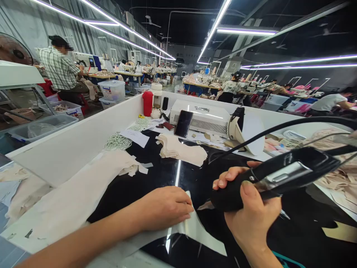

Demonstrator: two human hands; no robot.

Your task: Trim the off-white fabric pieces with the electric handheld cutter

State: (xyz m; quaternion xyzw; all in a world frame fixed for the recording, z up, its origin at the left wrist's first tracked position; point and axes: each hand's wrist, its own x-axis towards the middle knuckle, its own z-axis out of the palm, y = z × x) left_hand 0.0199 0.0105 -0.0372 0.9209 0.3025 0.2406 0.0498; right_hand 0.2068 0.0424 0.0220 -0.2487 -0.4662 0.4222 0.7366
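Note:
My right hand (253,212) is wrapped round a black corded hand tool (281,173) with a silver panel on its side. The tool's pointed tip (205,205) faces left, low over the black tabletop (212,230). Just left of that tip, my left hand (169,208) has its fingers bent together at the edge of a pale, thin strip of material (205,234). The fingertips are partly hidden there. Farther back lies a stack of pale fabric pieces (182,149), apart from both hands.
Pale fabric (83,190) covers the left side. Behind it are coiled cords (117,142) and a paper slip (135,137). A phone (183,123) leans on a white vented box (200,115). A black cable (267,130) arches over the right. White walls (92,137) border the table.

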